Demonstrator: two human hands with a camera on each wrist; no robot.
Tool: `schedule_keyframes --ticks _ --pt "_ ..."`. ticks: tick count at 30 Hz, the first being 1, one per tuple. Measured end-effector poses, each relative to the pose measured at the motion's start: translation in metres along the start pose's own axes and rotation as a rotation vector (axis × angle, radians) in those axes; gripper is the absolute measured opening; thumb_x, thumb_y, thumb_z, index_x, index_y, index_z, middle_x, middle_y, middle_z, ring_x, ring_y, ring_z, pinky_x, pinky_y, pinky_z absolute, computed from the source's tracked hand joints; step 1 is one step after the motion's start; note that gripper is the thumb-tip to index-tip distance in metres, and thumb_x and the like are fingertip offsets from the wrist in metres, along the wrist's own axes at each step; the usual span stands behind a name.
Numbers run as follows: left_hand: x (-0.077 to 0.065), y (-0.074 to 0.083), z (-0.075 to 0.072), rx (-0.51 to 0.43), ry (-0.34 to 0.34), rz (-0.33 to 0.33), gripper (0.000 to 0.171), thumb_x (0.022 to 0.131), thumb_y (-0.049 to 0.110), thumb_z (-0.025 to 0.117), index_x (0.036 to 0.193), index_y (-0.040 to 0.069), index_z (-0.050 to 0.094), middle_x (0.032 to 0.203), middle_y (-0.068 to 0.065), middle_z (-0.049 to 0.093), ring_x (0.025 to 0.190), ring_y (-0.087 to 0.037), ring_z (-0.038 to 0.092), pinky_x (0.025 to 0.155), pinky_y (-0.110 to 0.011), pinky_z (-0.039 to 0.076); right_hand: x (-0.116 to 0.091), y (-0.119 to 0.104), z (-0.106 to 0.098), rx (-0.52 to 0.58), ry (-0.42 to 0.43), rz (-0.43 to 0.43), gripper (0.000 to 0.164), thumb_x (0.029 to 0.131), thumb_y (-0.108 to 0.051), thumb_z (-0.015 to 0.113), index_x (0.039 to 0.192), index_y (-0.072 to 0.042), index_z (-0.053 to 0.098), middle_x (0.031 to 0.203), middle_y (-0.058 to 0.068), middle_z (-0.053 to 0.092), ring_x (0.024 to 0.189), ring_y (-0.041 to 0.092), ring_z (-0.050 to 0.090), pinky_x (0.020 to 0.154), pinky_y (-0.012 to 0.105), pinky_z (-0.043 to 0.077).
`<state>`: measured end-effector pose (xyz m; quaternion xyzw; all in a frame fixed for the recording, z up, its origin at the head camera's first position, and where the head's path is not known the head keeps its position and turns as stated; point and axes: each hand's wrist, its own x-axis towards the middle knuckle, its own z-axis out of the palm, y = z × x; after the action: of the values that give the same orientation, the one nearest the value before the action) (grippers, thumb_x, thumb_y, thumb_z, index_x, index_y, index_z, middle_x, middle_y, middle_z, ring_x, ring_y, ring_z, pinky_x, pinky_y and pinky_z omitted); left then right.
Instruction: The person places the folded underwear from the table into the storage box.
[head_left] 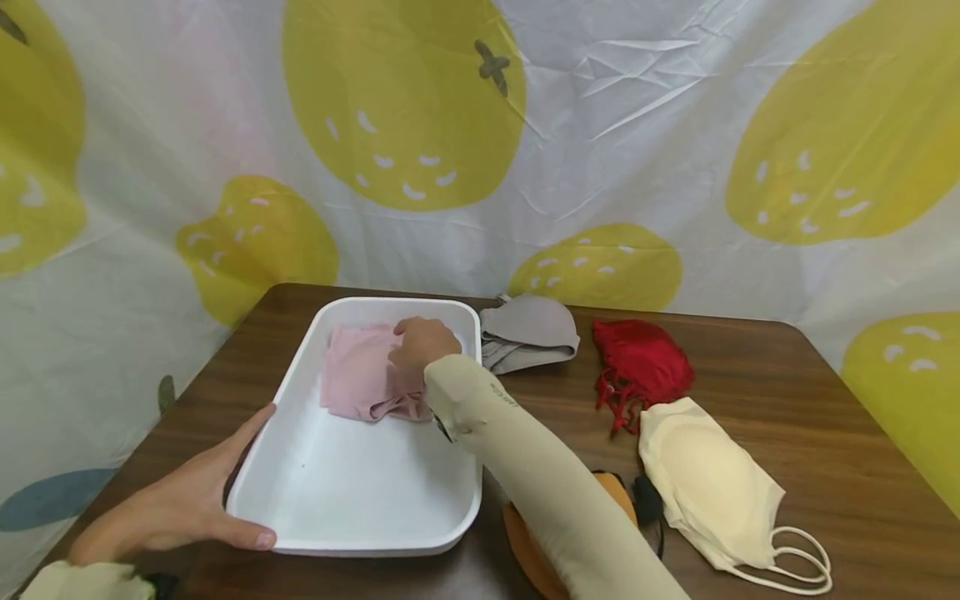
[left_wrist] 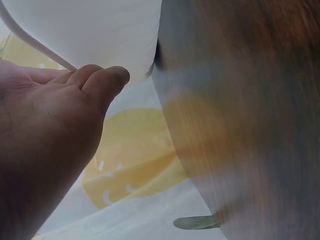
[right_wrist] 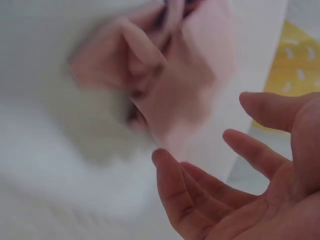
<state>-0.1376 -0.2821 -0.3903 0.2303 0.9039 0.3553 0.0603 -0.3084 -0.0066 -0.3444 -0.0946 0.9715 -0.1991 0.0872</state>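
A white plastic basin (head_left: 352, 492) stands on the table, with a folded pink garment (head_left: 352, 367) lying in its far part. My left hand (head_left: 187, 492) grips the basin's near left corner, thumb at the front and fingers along the side; the left wrist view shows those fingers against the outer wall. Over the right side of the pink garment is my right hand (head_left: 425, 343). In the right wrist view its fingers are spread and loosely bent, with nothing between them, and the pink garment (right_wrist: 185, 100) lies just beyond the fingertips.
Right of the basin lie a folded grey bra (head_left: 532, 329), a red bra (head_left: 648, 358) with thin ties, and a cream bra (head_left: 705, 475) with looped straps. An orange item (head_left: 525, 542) is partly hidden under my right forearm. A lemon-print curtain (head_left: 637, 125) hangs behind the table.
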Motion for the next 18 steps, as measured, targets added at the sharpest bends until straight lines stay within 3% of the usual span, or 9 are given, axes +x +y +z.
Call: schedule_keyframes --ticks 4,8,11,13,18 --pt "0.0 0.001 -0.001 0.007 -0.004 -0.004 0.132 0.068 0.025 0.091 0.163 0.018 -0.001 0.155 -0.026 0.034 0.114 0.007 0.047 0.086 -0.016 0.044 -0.003 0.007 -0.024 -0.075 0.021 -0.089 0.044 0.096 -0.036 0.064 0.137 -0.022 0.062 0.14 0.002 0.064 0.124 0.024 0.062 0.1 0.04 0.051" --pt "0.0 0.001 -0.001 0.002 0.003 0.006 0.132 0.068 0.024 0.091 0.163 0.018 0.0 0.156 -0.026 0.033 0.115 0.007 0.046 0.087 -0.015 0.044 -0.013 0.015 -0.052 -0.062 0.038 -0.135 0.043 0.097 -0.037 0.062 0.135 -0.016 0.062 0.139 0.007 0.064 0.116 0.027 0.066 0.096 0.04 0.053" --pt "-0.001 0.001 -0.001 -0.006 0.003 0.014 0.132 0.068 0.024 0.091 0.163 0.018 0.0 0.157 -0.026 0.032 0.117 0.008 0.045 0.088 -0.015 0.043 -0.016 0.028 -0.07 -0.017 0.046 -0.146 0.045 0.098 -0.036 0.061 0.137 -0.012 0.059 0.141 0.011 0.062 0.119 0.029 0.063 0.099 0.041 0.052" --pt "-0.001 0.002 -0.001 0.004 0.01 0.02 0.132 0.068 0.024 0.091 0.163 0.018 0.0 0.157 -0.026 0.033 0.118 0.009 0.044 0.089 -0.015 0.043 -0.017 0.04 -0.08 0.048 0.047 -0.154 0.045 0.099 -0.034 0.061 0.138 -0.011 0.057 0.139 0.014 0.062 0.122 0.03 0.061 0.101 0.043 0.05" --pt "-0.002 0.002 -0.001 0.043 0.025 0.029 0.132 0.067 0.027 0.091 0.163 0.018 0.002 0.157 -0.025 0.034 0.122 0.011 0.04 0.092 -0.014 0.041 -0.019 0.078 -0.098 0.274 0.06 -0.192 0.045 0.1 -0.023 0.06 0.14 -0.005 0.051 0.124 0.022 0.064 0.104 0.034 0.066 0.087 0.042 0.053"
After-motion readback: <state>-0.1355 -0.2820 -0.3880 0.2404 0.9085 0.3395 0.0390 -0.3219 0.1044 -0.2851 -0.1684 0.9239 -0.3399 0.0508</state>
